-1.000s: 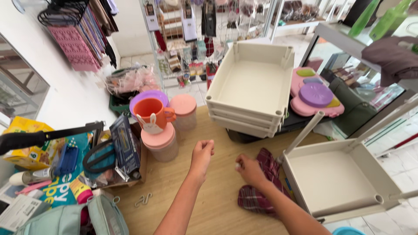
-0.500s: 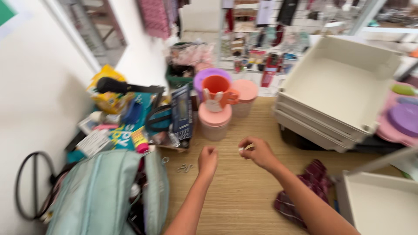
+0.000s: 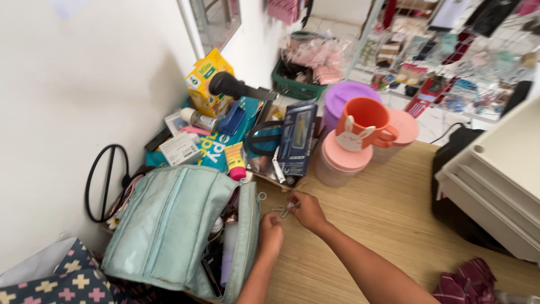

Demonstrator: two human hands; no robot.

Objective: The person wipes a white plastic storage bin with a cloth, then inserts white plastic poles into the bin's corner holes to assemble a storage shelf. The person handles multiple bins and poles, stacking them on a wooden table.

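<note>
My right hand [image 3: 307, 209] pinches small metal wire clips [image 3: 282, 211] that lie on the wooden tabletop [image 3: 382, 225], just in front of a cluttered box. Beside it, my left hand [image 3: 270, 235] rests with curled fingers against the open edge of a pale teal toiletry bag [image 3: 169, 225]. Bottles and tubes stand inside the bag's open side. A zipper ring [image 3: 261, 196] hangs at the bag's corner, close to the clips.
Behind the hands stand a dark blue box [image 3: 297, 143], a pink-lidded tub [image 3: 342, 161], an orange mug [image 3: 363, 123] and a purple container [image 3: 349, 94]. Stacked white trays [image 3: 500, 174] sit at right, a maroon plaid cloth [image 3: 467, 281] at the front right. A black cable loop [image 3: 104, 180] hangs on the left wall.
The view has swung left and down toward the teal bag. Both hands moved left from the plaid cloth to the clips beside the bag.
</note>
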